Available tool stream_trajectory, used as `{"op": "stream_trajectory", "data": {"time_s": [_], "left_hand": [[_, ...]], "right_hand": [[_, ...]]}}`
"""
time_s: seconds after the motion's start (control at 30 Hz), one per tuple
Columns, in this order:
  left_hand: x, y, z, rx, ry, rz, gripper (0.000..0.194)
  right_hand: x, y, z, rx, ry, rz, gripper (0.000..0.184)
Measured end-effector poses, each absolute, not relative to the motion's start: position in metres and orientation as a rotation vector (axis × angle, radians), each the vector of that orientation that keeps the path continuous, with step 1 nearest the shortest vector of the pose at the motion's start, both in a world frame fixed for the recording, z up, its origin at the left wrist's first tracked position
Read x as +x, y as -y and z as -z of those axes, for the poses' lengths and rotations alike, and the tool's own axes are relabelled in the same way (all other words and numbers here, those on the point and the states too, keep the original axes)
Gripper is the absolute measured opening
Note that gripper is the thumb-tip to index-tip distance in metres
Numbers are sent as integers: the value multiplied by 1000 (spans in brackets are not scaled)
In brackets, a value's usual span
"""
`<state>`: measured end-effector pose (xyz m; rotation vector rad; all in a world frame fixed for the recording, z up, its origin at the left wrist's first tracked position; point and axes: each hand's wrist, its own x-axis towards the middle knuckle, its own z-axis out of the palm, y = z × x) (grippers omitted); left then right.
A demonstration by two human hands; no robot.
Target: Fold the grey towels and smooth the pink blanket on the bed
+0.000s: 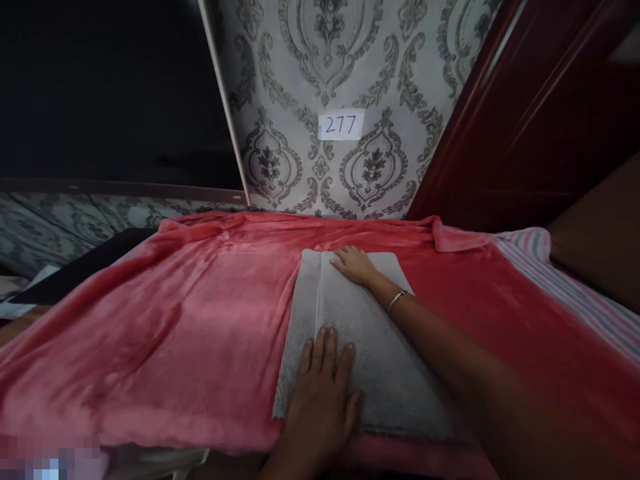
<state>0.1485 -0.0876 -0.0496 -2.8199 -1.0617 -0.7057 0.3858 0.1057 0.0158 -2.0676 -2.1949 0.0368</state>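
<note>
Wall [327, 47]: patterned paper, beyond the grey cloth [385, 360]; a card [341, 125] on it reads 277.
Screen [115, 93]: dark, beyond the cloth, to its left.
Panel [490, 133]: deep red, beyond the cloth, to its right.
Blanket [215, 333]: pink-red, under the cloth and past both its sides.
Cloth: flat on the blanket; lengthwise line near its left side, fold or seam, I cannot tell.
Person's left hand [320, 393]: palm down on the cloth's near part, fingers spread a little.
Right hand [354, 265]: palm down near the cloth's far edge, fingers slightly apart; bracelet [397, 301] at the wrist.
</note>
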Motion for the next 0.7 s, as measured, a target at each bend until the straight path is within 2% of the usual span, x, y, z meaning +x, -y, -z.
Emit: {"op": "stream_trajectory", "data": {"time_s": [0.27, 0.43, 0.57, 0.7], "left_hand": [[148, 89, 45, -2846, 1063, 673, 69], [147, 89, 45, -2864, 1059, 698, 69], [147, 89, 47, -2880, 1077, 698, 70], [147, 88, 47, -2900, 1098, 697, 69]], "right_hand": [[409, -135, -34, -1938, 2308, -484, 51], [421, -152, -40, -1868, 2212, -703, 59], [423, -160, -51, -1884, 2212, -982, 54], [425, -157, -63, -1817, 2226, -960, 52]]}}
